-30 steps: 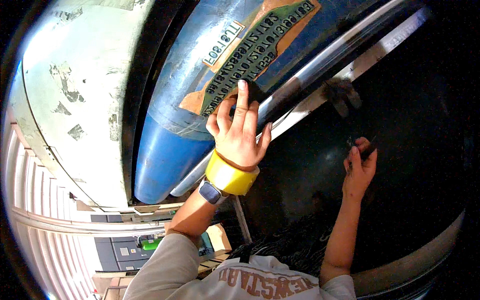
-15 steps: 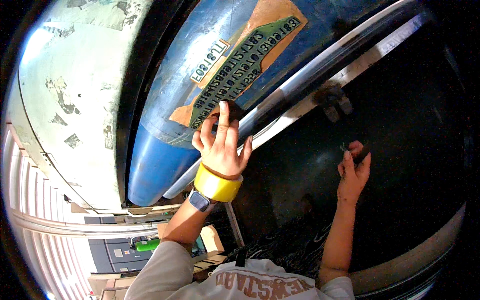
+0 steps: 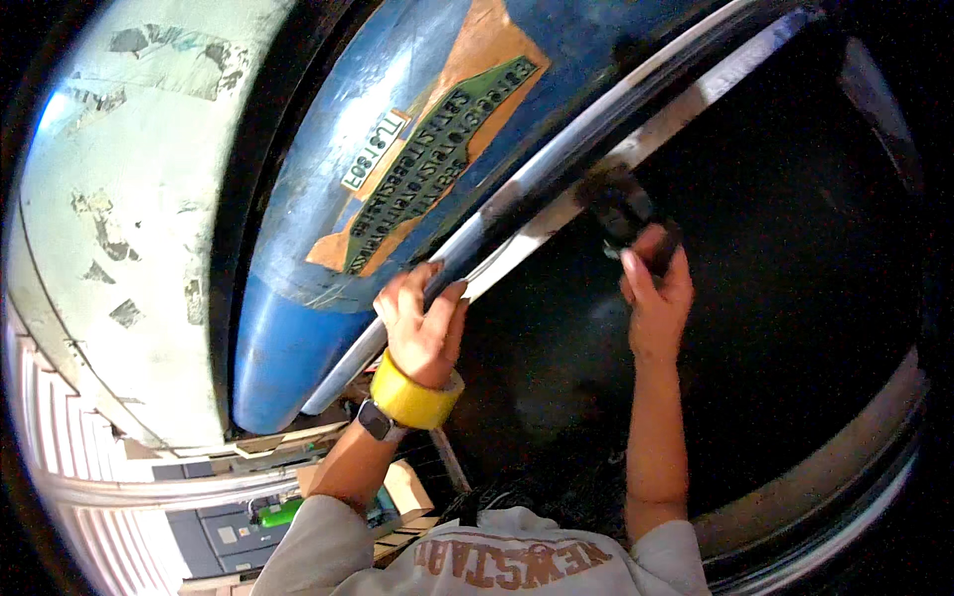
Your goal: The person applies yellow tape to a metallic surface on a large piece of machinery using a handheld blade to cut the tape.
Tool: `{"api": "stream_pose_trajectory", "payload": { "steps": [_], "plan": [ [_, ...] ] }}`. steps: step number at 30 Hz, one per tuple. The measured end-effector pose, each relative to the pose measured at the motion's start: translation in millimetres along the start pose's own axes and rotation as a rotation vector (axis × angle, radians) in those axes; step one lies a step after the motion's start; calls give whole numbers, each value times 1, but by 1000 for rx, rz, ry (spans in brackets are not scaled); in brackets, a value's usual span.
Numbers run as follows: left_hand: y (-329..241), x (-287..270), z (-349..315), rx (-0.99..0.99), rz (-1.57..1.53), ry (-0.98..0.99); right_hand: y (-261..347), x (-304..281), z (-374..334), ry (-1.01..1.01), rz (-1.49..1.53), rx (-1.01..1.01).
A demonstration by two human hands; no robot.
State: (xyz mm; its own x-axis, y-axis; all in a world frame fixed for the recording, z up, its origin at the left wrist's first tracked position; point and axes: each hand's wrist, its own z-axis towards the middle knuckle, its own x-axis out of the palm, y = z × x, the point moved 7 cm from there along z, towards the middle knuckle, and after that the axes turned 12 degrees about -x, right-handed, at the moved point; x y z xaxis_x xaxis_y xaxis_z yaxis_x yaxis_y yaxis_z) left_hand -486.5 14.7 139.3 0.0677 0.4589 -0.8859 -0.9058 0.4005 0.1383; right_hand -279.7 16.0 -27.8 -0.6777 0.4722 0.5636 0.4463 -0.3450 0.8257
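My left hand (image 3: 422, 323) is at the metal bar (image 3: 497, 214) beside a blue cylinder (image 3: 283, 318), its fingers curled over the bar's edge. A roll of yellow tape (image 3: 417, 391) circles my left wrist, above a watch (image 3: 375, 420). On the cylinder lies a green printing plate (image 3: 437, 159) with raised dark characters, on a tan backing. A smaller pale strip (image 3: 373, 151) with characters sits beside it. My right hand (image 3: 658, 303) is raised over the dark area, thumb and fingers closed; what they hold is dark and too blurred to name.
A large pale drum (image 3: 129, 199) with torn grey patches stands left of the blue cylinder. A pale rail (image 3: 537, 233) runs alongside the metal bar. Lower left are grey cabinets (image 3: 229, 531), a green cylinder (image 3: 280, 513) and an open cardboard box (image 3: 405, 489).
My left hand has come down off the printing plate's lower end onto the metal bar. My right hand has moved up and left, toward the pale rail. The whole view has shifted slightly.
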Motion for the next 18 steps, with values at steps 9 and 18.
{"api": "stream_pose_trajectory", "payload": {
  "steps": [9,18],
  "plan": [
    [-12,-23,24,-190,-399,133,36,71,148,-19,290,-151],
    [-17,-3,29,-213,-275,224,29,78,151,-182,123,-368]
  ]
}}
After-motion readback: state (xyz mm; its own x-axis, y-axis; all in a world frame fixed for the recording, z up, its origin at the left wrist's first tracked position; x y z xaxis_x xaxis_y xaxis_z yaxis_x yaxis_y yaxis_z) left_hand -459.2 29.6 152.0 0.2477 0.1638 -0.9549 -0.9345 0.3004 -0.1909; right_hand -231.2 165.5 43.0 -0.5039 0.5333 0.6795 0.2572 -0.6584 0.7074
